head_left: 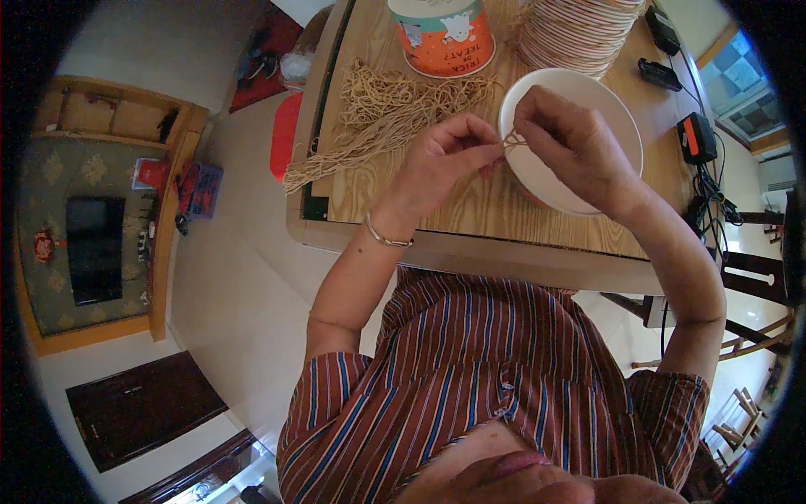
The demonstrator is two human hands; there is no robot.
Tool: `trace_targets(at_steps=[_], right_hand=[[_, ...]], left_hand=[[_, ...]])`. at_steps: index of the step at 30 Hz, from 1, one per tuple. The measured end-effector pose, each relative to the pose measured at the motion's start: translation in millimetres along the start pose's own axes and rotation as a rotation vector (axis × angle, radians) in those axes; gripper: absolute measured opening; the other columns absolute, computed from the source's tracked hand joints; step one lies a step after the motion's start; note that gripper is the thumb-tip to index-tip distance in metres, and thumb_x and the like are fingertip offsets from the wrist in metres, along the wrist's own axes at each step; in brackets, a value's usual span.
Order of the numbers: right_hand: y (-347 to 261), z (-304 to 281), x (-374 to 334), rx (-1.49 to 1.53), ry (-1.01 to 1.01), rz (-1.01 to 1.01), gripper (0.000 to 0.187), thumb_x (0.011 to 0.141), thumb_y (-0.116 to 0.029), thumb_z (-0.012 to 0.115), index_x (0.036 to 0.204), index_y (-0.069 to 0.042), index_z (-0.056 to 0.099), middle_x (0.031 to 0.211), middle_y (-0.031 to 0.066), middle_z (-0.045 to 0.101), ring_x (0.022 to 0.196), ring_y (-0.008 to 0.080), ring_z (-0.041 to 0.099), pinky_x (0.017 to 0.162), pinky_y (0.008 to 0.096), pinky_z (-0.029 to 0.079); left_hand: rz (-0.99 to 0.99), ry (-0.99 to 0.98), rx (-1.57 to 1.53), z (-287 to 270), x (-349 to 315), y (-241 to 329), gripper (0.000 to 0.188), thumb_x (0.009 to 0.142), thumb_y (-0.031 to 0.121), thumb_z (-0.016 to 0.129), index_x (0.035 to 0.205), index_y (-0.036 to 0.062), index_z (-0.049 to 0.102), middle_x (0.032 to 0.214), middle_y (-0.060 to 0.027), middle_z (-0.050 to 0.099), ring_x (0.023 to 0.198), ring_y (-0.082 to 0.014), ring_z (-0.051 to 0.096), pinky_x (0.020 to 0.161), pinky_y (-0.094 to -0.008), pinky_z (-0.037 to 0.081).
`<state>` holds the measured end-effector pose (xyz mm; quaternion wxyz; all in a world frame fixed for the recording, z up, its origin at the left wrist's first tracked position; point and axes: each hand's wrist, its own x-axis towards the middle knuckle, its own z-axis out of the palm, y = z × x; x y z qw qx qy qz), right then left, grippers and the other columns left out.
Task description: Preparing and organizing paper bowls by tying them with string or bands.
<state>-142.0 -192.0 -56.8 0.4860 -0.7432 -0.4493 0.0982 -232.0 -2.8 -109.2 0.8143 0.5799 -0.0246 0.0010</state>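
Thin tan paper cord [514,139] stretches between my two hands, over the left rim of a white round paper tub [617,105]. My left hand [449,160] pinches the cord between thumb and fingertips, just outside the tub. Opposite it, my right hand [575,143] is closed on the cord's other side, above the tub's opening, with its fingers curled. Exactly how the cord is looped between the fingertips is too small to tell. Beside my left hand lies a tangled bundle of the same tan cord [369,122], its straighter end trailing toward the table's left corner.
An orange and teal printed tub [445,42] stands at the back of the wooden table [470,223]. A tall stack of round pale rims [579,34] rises behind the white tub. Black adapters [659,74] and cables [709,202] line the right edge; a red stool [285,134] is at left.
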Motion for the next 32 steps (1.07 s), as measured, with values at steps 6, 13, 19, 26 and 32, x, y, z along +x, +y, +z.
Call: trace_targets(at_steps=[6, 13, 19, 26, 32], right_hand=[[-6, -3, 1, 0.196, -0.094, 0.168, 0.006, 0.096, -0.011, 0.051, 0.094, -0.005, 0.050, 0.073, -0.0008, 0.050, 0.064, 0.0063, 0.049, 0.058, 0.0223, 0.044], [-15, -4, -1, 0.329, -0.148, 0.213, 0.009, 0.097, -0.013, 0.048, 0.095, -0.004, 0.048, 0.078, 0.0021, 0.052, 0.066, 0.0081, 0.050, 0.059, 0.0234, 0.045], [-20, 0, -3, 0.267, -0.101, 0.228, 0.008, 0.097, -0.013, 0.048, 0.096, -0.005, 0.048, 0.078, 0.0010, 0.051, 0.064, 0.0073, 0.049, 0.056, 0.0222, 0.043], [-15, 2, -2, 0.109, -0.069, 0.117, 0.006, 0.097, -0.011, 0.050, 0.095, -0.005, 0.048, 0.079, 0.0006, 0.048, 0.065, 0.0066, 0.045, 0.056, 0.0222, 0.040], [-20, -1, 2, -0.004, -0.100, 0.036, 0.006, 0.096, -0.010, 0.052, 0.096, -0.004, 0.049, 0.078, 0.0026, 0.046, 0.072, 0.0110, 0.042, 0.064, 0.0255, 0.040]], left_hand=[[0.018, 0.019, -0.107, 1, -4, -6, 0.006, 0.087, 0.001, 0.064, 0.092, 0.0021, 0.060, 0.085, -0.0012, 0.060, 0.075, -0.0091, 0.059, 0.069, -0.0234, 0.049], [0.043, 0.086, 0.013, 5, -12, -8, 0.008, 0.087, 0.000, 0.062, 0.089, 0.0035, 0.056, 0.084, -0.0004, 0.059, 0.076, -0.0083, 0.059, 0.069, -0.0227, 0.050], [0.105, 0.168, 0.265, 10, -14, -10, 0.009, 0.086, -0.001, 0.062, 0.088, 0.0047, 0.055, 0.080, 0.0024, 0.055, 0.072, -0.0043, 0.054, 0.066, -0.0197, 0.045], [0.182, 0.210, 0.459, 7, -11, -7, 0.013, 0.084, -0.001, 0.064, 0.095, 0.0028, 0.058, 0.089, -0.0009, 0.054, 0.079, -0.0081, 0.054, 0.071, -0.0229, 0.046], [0.477, 0.060, 0.740, 5, -7, 13, 0.035, 0.082, 0.000, 0.066, 0.116, 0.0059, 0.059, 0.102, -0.0044, 0.054, 0.089, -0.0143, 0.057, 0.080, -0.0261, 0.048]])
